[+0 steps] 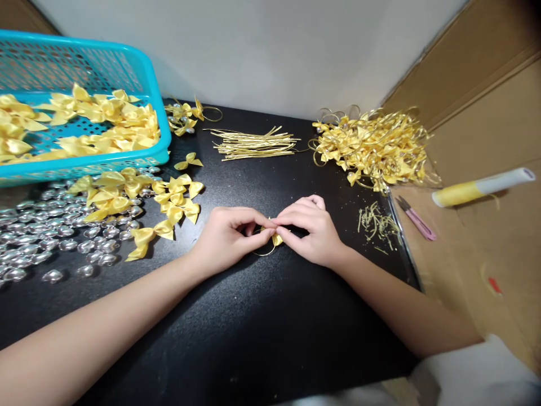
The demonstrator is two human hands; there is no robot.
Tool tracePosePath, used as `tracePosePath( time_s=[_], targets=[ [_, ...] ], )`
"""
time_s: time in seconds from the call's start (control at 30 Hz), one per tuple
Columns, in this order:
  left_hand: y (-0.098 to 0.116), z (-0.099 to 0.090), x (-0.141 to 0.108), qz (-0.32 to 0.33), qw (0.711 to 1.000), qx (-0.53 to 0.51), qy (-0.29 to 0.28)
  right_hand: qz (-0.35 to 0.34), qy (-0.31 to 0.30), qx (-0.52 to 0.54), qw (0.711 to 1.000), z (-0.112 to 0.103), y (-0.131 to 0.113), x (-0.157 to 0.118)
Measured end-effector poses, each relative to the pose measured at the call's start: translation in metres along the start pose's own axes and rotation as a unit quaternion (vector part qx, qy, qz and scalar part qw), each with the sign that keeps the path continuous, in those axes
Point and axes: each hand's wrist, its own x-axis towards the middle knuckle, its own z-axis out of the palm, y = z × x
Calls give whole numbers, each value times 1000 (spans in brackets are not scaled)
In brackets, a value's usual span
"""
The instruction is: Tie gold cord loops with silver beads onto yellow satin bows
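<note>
At the middle of the black table, my left hand (pixel 230 234) and my right hand (pixel 310 231) meet at their fingertips, both pinched on a small yellow bow (pixel 277 239) with a thin gold wire loop (pixel 264 254). Most of the bow is hidden behind the fingers. The loop curves out below my left fingertips. Loose yellow bows (pixel 175 197) lie left of my left hand, beside many silver beads (pixel 54 242). Straight gold wires (pixel 256 144) lie in a bundle beyond both hands.
A blue basket (pixel 163 132) of yellow bows stands at the back left. Bows with wire loops (pixel 372 146) are heaped at the back right. Wire scraps (pixel 376 223) lie near the right edge. Beyond it are pink-handled snips (pixel 418 221) and a yellow-and-white roll (pixel 482 187).
</note>
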Motion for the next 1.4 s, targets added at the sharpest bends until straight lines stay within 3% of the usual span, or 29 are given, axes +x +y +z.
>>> tracePosePath(
  time_s=[0.27, 0.57, 1.1, 1.4],
  targets=[
    [-1, 2, -2, -15, 999, 14, 31, 24, -2, 42, 999, -4, 1, 2],
    [0, 1, 3, 78, 995, 53, 43, 42, 1, 73, 996, -4, 2, 3],
    [-3, 1, 2, 67, 993, 84, 53, 81, -25, 58, 995, -7, 2, 4],
    [-3, 2, 2, 83, 992, 90, 31, 79, -29, 55, 995, -5, 3, 3]
  ],
)
